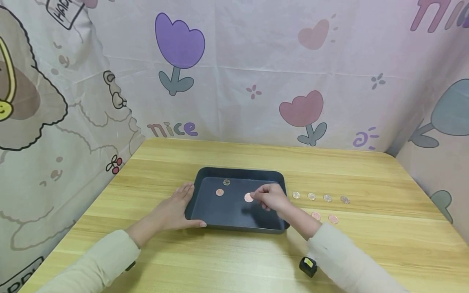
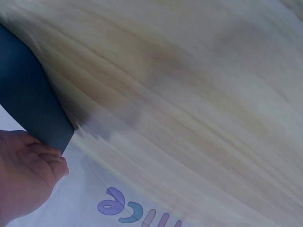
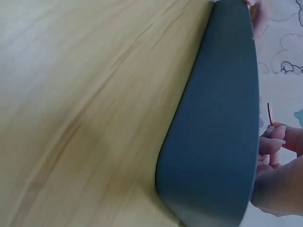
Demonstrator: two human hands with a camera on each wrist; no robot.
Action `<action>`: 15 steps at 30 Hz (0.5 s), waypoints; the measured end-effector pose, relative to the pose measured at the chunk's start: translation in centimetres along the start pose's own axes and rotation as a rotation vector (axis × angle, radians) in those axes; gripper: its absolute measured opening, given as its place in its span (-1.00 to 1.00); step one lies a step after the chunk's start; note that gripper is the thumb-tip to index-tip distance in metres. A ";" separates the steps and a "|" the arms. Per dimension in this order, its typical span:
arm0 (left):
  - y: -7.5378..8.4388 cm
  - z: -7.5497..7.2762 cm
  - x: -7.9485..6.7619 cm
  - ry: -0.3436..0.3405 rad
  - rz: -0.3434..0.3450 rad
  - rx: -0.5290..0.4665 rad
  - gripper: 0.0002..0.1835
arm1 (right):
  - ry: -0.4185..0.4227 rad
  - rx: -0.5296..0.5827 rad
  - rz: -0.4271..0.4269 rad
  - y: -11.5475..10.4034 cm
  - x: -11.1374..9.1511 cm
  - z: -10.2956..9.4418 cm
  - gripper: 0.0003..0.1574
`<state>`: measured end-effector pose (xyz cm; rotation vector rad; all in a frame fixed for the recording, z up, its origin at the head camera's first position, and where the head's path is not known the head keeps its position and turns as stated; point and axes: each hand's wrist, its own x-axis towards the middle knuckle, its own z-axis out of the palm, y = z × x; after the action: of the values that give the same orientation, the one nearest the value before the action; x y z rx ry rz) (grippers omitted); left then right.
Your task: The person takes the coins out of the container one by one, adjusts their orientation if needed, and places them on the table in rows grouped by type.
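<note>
A dark grey baking tray (image 1: 234, 228) stands on the wooden table. My left hand (image 1: 170, 209) rests against its left side, fingers along the left wall and thumb at the front rim; in the left wrist view that hand (image 2: 28, 172) touches the tray's outer wall (image 2: 28, 85). Over the tray, my right hand (image 1: 271, 198) pinches a copper-coloured coin (image 1: 248, 197) between thumb and fingertips. The right wrist view shows this coin (image 3: 270, 113) edge-on, above the tray's rim. Inside the tray lie another copper-coloured coin (image 1: 219, 192) and a silvery coin (image 1: 226, 182).
Right of the tray, several silvery coins (image 1: 311, 196) form a row on the table (image 1: 384, 228). Two copper-coloured coins (image 1: 333, 219) lie nearer to me, close to the right forearm. A small black device (image 1: 308, 266) shows by the right sleeve. Printed cloth (image 1: 234, 81) hangs behind the table.
</note>
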<state>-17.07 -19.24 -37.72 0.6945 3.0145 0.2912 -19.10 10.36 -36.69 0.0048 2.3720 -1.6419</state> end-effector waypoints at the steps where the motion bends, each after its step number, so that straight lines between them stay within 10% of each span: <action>1: 0.0 0.0 0.0 0.000 0.000 -0.001 0.28 | 0.002 -0.001 -0.002 0.1 -0.1 -0.3 -0.82; 15: 0.1 0.0 0.0 -0.002 -0.005 -0.006 0.28 | 0.009 0.006 0.021 0.8 -2.5 -4.7 -0.82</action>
<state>-17.05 -19.20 -37.69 0.6860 3.0112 0.2993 -17.58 15.30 -35.33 0.0381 2.3663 -1.6428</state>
